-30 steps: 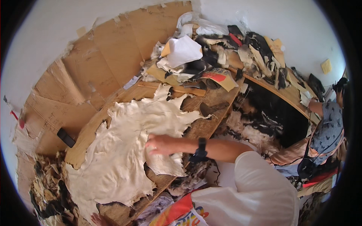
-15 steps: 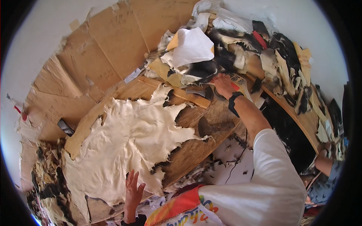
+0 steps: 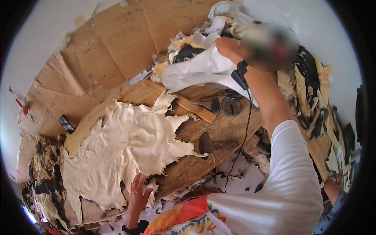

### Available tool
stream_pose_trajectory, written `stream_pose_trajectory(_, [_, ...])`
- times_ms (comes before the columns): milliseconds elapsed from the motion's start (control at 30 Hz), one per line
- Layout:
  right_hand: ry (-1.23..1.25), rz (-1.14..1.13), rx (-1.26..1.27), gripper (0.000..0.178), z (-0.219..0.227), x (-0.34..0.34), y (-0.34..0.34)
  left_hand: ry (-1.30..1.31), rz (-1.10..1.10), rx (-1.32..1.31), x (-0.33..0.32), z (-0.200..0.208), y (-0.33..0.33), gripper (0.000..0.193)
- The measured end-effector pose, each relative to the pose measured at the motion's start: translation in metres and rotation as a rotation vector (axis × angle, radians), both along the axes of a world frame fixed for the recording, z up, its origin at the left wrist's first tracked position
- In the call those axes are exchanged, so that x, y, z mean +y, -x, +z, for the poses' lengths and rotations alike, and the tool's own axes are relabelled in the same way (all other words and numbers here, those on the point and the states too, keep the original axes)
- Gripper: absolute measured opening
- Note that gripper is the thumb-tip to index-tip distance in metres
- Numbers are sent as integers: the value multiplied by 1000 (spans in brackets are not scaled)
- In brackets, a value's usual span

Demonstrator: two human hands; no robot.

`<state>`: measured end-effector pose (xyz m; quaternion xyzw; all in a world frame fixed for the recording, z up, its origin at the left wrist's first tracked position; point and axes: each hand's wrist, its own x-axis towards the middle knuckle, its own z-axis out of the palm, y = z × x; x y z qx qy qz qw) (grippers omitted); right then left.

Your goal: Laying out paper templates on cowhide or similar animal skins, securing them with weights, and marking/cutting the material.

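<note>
A pale, ragged-edged hide (image 3: 121, 145) lies spread over the wooden worktop (image 3: 188, 172). At its near edge, my left hand (image 3: 140, 192) is open, fingers stretched, with nothing in it. My right hand (image 3: 229, 47) reaches to the back and is closed on the upper edge of a white sheet (image 3: 203, 70). The sheet hangs in folds over the far end of the worktop; whether it is paper or thin skin I cannot tell. Below it lie a wide-bladed hand tool (image 3: 213, 105), a round dark metal piece (image 3: 231, 106) and a wooden strip (image 3: 196, 109).
A dark, broad blade (image 3: 213, 144) rests right of the hide. Piled hide pieces (image 3: 313, 90) stand at the back right, and scraps (image 3: 49, 184) at the left. Cardboard (image 3: 117, 43) lines the wall. A black cable (image 3: 244, 137) trails from my right wrist. Another person's arm (image 3: 333, 190) shows at the right.
My right hand has moved up and back, drawing up the white sheet, which uncovers the round metal piece. The left hand stays open near the hide's edge; the view has shifted slightly.
</note>
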<state>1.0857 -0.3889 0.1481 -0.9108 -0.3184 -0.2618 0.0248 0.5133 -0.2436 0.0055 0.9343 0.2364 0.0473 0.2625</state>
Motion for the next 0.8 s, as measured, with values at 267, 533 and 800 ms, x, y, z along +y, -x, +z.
stream_pose_trajectory(267, [-140,20,-51,23,88,22,-9,-116,-88,-1,-6,15,-29,51])
stream_pose_trajectory(533, [-426,20,-175,26,206,40,2,-110,-221,-39,-8,24,-62,54])
stream_pose_trajectory(800, [-426,514,-318,25,268,-1,143,1426,95,-694,41,19,-96,79])
